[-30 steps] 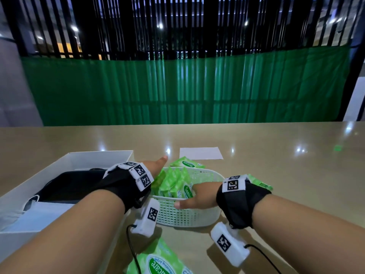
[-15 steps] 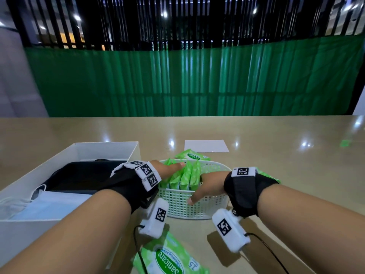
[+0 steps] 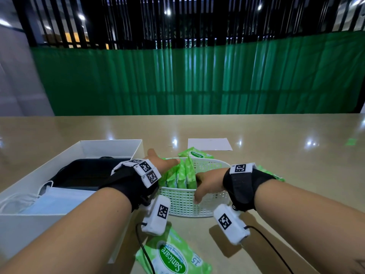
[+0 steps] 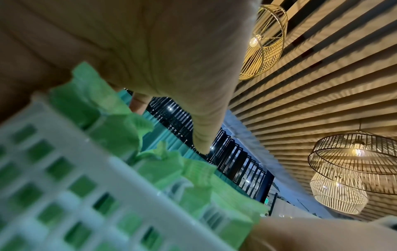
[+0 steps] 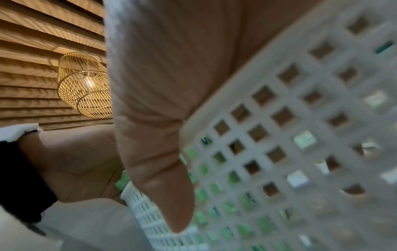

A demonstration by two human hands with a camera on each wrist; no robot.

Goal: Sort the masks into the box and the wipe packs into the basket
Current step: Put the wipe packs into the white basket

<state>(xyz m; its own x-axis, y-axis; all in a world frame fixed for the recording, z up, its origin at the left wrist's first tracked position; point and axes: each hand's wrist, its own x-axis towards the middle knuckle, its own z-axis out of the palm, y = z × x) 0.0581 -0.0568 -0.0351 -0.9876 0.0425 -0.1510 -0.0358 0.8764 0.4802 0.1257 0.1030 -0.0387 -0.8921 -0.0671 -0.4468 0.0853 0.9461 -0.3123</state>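
A white lattice basket (image 3: 187,204) stands mid-table with several green wipe packs (image 3: 178,176) upright inside. My left hand (image 3: 165,162) lies over the packs' left side, fingers stretched across their tops and thumb pointing away; the left wrist view shows the palm (image 4: 171,68) above the packs (image 4: 120,135). My right hand (image 3: 201,186) pinches the basket's near wall. Its thumb (image 5: 167,186) is outside and its fingers show through the lattice (image 5: 300,118). The white box (image 3: 39,171) at left holds a black mask (image 3: 85,173) and a blue mask (image 3: 59,200).
One wipe pack (image 3: 173,256) lies flat on the table near me, under the left wrist camera cable. Another pack (image 3: 195,154) lies behind the basket and a third (image 3: 270,173) beyond my right wrist. A white paper sheet (image 3: 209,144) lies farther back.
My left hand has swung right, from pointing forward to lying over the packs, which now stand straighter. The right hand stays at the basket's near wall.
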